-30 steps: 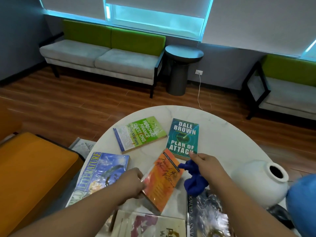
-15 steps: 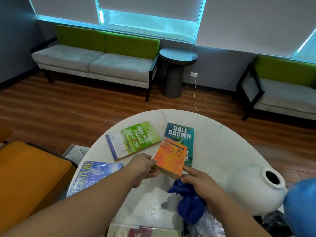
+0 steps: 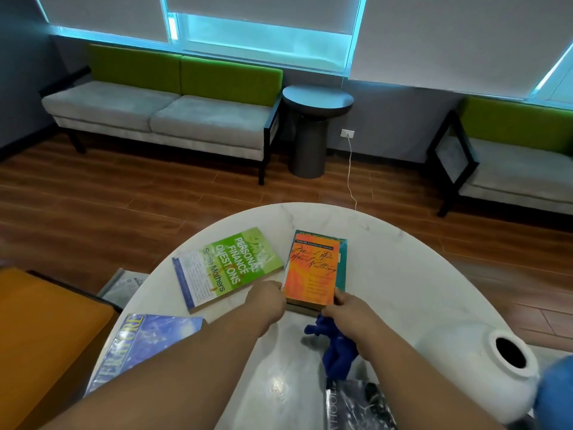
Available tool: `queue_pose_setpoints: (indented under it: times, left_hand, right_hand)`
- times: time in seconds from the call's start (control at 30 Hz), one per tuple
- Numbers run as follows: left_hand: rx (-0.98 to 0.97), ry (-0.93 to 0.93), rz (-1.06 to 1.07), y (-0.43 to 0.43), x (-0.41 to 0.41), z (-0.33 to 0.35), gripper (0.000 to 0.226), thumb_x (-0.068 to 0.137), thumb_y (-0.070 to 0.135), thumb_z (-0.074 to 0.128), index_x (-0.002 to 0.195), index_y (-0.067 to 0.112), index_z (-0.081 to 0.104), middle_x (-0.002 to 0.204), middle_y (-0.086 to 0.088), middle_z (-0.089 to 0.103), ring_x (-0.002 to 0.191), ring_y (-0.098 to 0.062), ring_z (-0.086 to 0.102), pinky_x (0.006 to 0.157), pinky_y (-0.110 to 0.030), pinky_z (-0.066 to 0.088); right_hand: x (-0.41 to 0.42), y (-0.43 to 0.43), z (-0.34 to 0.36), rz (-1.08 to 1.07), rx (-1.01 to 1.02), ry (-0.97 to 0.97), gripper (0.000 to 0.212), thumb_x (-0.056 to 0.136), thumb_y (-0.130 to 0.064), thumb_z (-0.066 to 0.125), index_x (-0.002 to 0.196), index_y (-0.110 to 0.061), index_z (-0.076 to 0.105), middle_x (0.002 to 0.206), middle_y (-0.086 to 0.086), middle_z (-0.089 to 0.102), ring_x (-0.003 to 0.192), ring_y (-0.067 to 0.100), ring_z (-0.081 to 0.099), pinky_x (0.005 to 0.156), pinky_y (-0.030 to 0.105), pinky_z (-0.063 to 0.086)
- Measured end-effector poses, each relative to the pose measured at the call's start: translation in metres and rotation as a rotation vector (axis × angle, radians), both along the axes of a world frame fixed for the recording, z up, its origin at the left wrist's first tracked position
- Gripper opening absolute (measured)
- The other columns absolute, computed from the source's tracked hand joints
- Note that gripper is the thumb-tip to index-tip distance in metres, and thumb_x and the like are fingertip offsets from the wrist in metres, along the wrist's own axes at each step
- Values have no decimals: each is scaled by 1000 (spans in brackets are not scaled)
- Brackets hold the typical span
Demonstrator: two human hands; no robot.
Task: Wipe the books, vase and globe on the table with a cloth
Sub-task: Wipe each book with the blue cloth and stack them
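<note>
Head view, orange book (image 3: pixel 311 268): flat on the teal book (image 3: pixel 341 268) on the bench (image 3: pixel 403 274), with its long axis pointing away from the person.
Left hand (image 3: pixel 266 301): fingers curled at the near left corner, seemingly pinching it.
Right hand (image 3: pixel 350 315): fingertips at the near right corner, with the cloth (image 3: pixel 336 349) bunched in its grip.
Next wipe: the cover lies just ahead of the cloth hand.

Left hand (image 3: pixel 268 301) and right hand (image 3: pixel 352 316) hold the orange book (image 3: pixel 311 271).
</note>
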State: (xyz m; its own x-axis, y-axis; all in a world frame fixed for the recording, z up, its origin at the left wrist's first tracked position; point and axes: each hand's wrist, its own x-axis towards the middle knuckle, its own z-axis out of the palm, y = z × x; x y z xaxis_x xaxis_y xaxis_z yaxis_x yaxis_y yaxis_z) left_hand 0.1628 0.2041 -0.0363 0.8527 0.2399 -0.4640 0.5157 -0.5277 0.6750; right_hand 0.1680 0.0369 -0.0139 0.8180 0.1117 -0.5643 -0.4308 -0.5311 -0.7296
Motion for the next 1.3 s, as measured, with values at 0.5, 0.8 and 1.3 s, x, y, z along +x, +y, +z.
queue_pose_setpoints:
  times: [0.5, 0.8, 1.3]
  left_hand:
    - [-120, -36, -16, 7, -10, -15, 48, 93, 0, 37, 120, 26, 66, 111, 0, 67, 92, -18, 58, 73, -24, 47]
    - [199, -334, 128, 82, -9, -15, 38, 89, 4, 55, 125, 13, 62, 116, -8, 63, 104, -25, 59, 86, -23, 40]
    - [692, 121, -129, 214, 27, -21, 44, 87, 27, 66, 125, 8, 53, 124, -14, 56, 111, -29, 55, 91, -35, 46]
  right_hand:
    - [-8, 2, -14, -31, 1, -42, 31, 85, -9, 59, 112, -24, 57, 101, 1, 63, 83, 16, 65, 60, 22, 53]
    - [-38, 17, -11, -54, 54, -242, 11, 83, -15, 63, 90, -24, 61, 99, 0, 63, 89, 12, 61, 75, 25, 50]
    - [-55, 27, -42, 385, -224, -253, 13, 88, -28, 58, 101, -30, 60, 109, -10, 48, 96, 6, 53, 87, 13, 38]
